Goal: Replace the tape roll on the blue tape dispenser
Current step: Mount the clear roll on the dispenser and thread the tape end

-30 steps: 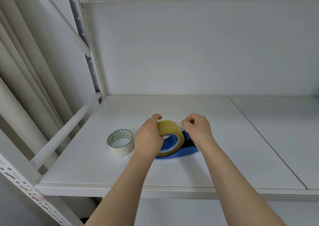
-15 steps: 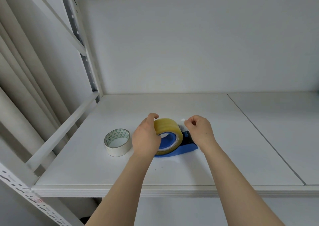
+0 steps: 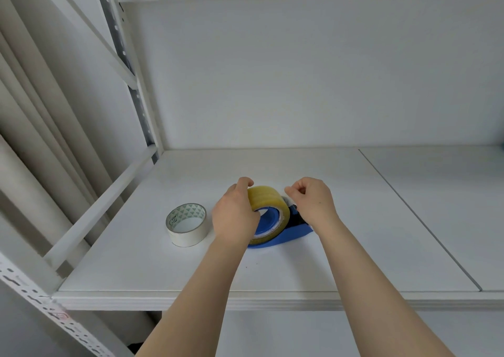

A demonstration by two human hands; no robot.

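Observation:
A yellowish clear tape roll (image 3: 268, 200) sits on the hub of the blue tape dispenser (image 3: 286, 235), which lies on the white shelf (image 3: 272, 272). My left hand (image 3: 236, 215) wraps around the roll's left side, thumb over its top. My right hand (image 3: 312, 201) is just right of the roll, above the dispenser's front end, with thumb and forefinger pinched together; a thin tape end may be between them, too faint to tell. A second roll, white with a green-patterned core (image 3: 186, 224), lies flat to the left, apart from my hands.
The shelf has a back wall, a steel upright (image 3: 136, 84) and a diagonal brace (image 3: 101, 209) at the left. A seam (image 3: 417, 215) runs across the shelf board to the right. The front edge (image 3: 272, 299) is near me.
My right hand has lifted slightly and shifted up beside the roll's top, fingers still pinched. My left hand keeps its hold on the roll. The camera view moved a little.

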